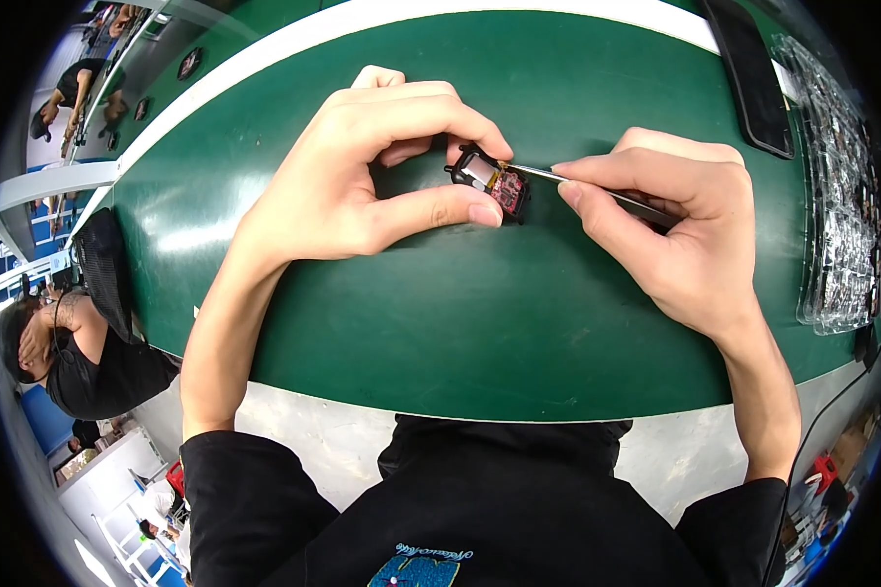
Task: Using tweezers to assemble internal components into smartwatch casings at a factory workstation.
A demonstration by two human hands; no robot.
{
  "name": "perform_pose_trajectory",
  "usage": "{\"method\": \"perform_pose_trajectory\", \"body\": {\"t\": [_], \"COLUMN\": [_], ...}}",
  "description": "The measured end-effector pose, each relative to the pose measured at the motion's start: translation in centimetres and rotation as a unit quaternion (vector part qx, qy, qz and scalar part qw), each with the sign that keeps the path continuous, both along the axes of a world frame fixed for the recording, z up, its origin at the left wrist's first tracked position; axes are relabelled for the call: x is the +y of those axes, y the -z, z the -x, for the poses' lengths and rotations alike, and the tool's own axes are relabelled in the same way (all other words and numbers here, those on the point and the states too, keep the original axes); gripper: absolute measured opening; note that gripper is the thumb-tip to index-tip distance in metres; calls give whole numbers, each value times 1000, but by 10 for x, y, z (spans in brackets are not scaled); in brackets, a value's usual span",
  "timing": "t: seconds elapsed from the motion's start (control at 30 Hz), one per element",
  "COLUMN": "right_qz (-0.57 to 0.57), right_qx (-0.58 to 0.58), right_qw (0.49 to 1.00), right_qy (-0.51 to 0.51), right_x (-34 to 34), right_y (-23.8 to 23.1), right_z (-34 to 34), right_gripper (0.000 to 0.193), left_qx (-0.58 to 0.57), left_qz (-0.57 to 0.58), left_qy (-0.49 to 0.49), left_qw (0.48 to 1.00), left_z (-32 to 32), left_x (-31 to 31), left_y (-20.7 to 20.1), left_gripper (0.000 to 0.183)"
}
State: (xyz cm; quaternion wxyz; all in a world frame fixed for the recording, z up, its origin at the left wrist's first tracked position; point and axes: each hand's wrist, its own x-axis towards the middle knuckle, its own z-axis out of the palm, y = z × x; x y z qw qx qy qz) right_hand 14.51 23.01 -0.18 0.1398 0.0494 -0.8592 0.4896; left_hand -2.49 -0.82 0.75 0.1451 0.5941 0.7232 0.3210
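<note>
Between the thumb and fingers of my left hand (pixel 362 171) is a small black electronic device (pixel 492 183), its casing open. Inside it show a silvery rectangular part and a red circuit board with tiny components. My right hand (pixel 671 215) grips a slim pair of metal tweezers (pixel 533 171) like a pen, closed in a pinch. The tweezers' tip reaches the upper edge of the device, close to my left index fingertip and a small yellowish part. Whether the tip grasps anything is too small to tell.
Both hands are over a green tabletop (pixel 440 323). A black smartphone (pixel 749 78) lies at the far right, beside a stack of clear plastic trays (pixel 837 196). A white strip (pixel 294 64) crosses the back; small dark parts (pixel 190 65) lie beyond it. Other people sit at the left.
</note>
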Motion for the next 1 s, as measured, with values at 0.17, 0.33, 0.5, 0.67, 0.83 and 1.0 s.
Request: {"method": "perform_pose_trajectory", "body": {"t": [0.17,0.33,0.5,0.67,0.83,1.0], "right_qz": [-11,-23,-20,-48,-85,-121], "right_qx": [11,15,36,39,90,140], "right_qw": [1000,1000,999,998,992,983], "right_qy": [-5,-6,-7,8,8,13], "right_x": [-1,-3,-3,1,6,6], "right_y": [1,-1,3,-3,-2,-2], "right_z": [0,0,-1,-2,-6,-6], "right_gripper": [14,15,16,18,22,27], "left_qx": [-3,-8,-6,-5,2,15], "left_qz": [-3,-10,-4,-5,-27,-30], "left_qy": [1,3,3,-16,-14,1], "left_qw": [1000,1000,1000,1000,1000,999], "left_z": [-1,-2,-2,-5,-7,-6], "left_x": [0,0,0,-1,-1,-1], "left_y": [1,1,-1,1,5,5], "left_gripper": [49,49,51,59,61,61]}}
